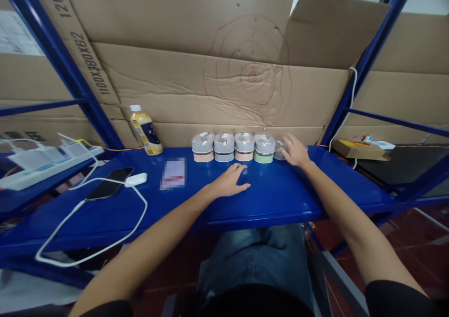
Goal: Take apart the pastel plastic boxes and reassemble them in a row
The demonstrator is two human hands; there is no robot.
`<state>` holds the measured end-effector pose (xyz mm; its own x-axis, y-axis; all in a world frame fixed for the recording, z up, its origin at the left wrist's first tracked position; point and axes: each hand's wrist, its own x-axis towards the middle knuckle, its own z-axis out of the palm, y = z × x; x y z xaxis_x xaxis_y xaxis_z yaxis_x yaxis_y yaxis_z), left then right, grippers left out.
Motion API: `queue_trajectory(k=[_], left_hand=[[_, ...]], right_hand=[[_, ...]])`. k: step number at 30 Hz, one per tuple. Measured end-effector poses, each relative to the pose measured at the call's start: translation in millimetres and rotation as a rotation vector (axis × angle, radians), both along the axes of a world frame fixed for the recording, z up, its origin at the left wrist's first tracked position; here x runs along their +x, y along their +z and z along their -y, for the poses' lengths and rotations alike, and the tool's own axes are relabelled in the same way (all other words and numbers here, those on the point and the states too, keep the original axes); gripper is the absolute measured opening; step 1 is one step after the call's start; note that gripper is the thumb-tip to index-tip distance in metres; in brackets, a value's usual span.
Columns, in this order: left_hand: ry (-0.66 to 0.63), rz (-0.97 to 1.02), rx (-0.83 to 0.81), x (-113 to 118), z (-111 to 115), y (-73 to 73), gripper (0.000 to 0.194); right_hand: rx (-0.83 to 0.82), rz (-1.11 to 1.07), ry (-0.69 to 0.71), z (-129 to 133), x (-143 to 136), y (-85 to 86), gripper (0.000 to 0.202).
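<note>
A row of several small round-cornered containers (244, 144) stands at the back of the blue shelf, with clear lids over orange, grey and green bases. The container with the green base (264, 157) is at the right of this row. My left hand (229, 180) lies low over the shelf in front of the row, fingers stretched forward and thumb apart, with nothing in it. At the row's right end, my right hand (294, 150) has its fingers spread beside a small clear and grey container (278, 154). That container is partly hidden by the fingers; whether they touch it I cannot tell.
A yellow drink bottle (146, 131) stands at the back left, and a blurred-out card (173, 173) lies nearby. Further left are a phone (110, 183), a white earbud case (136, 180), a looping white cable (143, 209) and a power strip (52, 166). Cardboard (168, 83) lines the back.
</note>
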<state>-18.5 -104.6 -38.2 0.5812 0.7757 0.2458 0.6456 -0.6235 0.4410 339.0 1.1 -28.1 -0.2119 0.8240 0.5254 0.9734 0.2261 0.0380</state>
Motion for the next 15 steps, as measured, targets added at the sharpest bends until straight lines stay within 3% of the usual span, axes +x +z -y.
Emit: queue_trajectory(k=[3, 6, 12, 15], left_hand=[[-0.007, 0.001, 0.013, -0.2, 0.1, -0.8, 0.070], [-0.014, 0.000, 0.023, -0.6, -0.1, -1.8, 0.070], [-0.020, -0.003, 0.038, -0.7, -1.2, -3.0, 0.068], [-0.014, -0.016, 0.042, -1.0, -1.6, -3.9, 0.068]], right_hand=[[-0.164, 0.115, 0.019, 6.2, -23.3, -1.3, 0.072], [-0.217, 0.161, -0.017, 21.3, -32.6, -2.8, 0.078], [-0.148, 0.155, 0.029, 97.4, -30.0, 5.6, 0.067], [-0.089, 0.053, -0.100, 127.2, -29.2, 12.0, 0.072]])
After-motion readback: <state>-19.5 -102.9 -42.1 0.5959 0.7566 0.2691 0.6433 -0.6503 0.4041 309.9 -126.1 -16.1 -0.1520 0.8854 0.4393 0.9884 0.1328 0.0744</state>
